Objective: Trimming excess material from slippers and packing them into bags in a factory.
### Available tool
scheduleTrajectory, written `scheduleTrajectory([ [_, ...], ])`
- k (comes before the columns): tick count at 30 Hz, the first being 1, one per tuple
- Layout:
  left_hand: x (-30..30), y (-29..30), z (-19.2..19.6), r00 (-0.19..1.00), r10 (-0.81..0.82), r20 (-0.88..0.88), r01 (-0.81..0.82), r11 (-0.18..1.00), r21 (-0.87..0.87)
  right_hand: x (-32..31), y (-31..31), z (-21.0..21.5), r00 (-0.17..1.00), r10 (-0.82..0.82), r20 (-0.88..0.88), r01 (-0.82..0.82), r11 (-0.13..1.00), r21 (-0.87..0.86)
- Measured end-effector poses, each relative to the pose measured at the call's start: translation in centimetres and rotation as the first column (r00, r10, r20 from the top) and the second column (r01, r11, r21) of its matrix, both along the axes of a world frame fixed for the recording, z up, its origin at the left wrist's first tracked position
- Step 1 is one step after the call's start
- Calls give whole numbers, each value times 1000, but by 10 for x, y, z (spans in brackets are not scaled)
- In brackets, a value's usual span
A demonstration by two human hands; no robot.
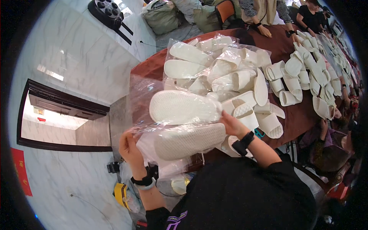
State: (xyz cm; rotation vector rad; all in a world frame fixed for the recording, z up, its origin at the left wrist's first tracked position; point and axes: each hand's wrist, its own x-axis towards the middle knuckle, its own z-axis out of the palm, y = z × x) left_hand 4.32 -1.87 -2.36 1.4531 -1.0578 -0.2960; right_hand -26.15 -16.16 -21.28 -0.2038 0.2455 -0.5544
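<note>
A pair of white slippers is up in front of me: the upper slipper [180,107] lies with its smooth, flat side showing, and the lower slipper [191,141] shows a finely textured sole. My right hand [232,125] is closed on their right ends. Clear plastic film covers much of the pair; whether both are fully inside a bag I cannot tell. At the left, my left hand [130,147] pinches the edge of the clear plastic bag [143,128]. Beyond the pair, many white slippers [186,69] lie heaped on and under clear plastic.
A brown-red cloth [147,65] covers the long table. More loose slippers [293,86] spread along it to the right. Across the table stands a person with hands [264,31] on the cloth; other people work further right. Stuffed sacks [163,17] sit behind, and a yellow item [121,194] lies below.
</note>
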Motion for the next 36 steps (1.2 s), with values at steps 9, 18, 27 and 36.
scheduleTrajectory([
  [9, 109, 76, -61, 904, 193, -382, -187, 981, 52, -45, 6, -37, 609, -135, -781, -140, 952, -274],
  [18, 222, 182, -195, 826, 500, -258, -277, 761, 586, -58, 4, -37, 432, -212, -877, -382, 837, -391],
  [27, 247, 198, -275, 840, 293, 457, -539, 349, 767, -55, -1, 10, 56, -560, -827, -777, 496, -388],
  [36, 204, 154, -250, 688, 100, 719, -600, 635, 486, 82, 1, 42, 346, -876, -337, -866, -161, -473],
])
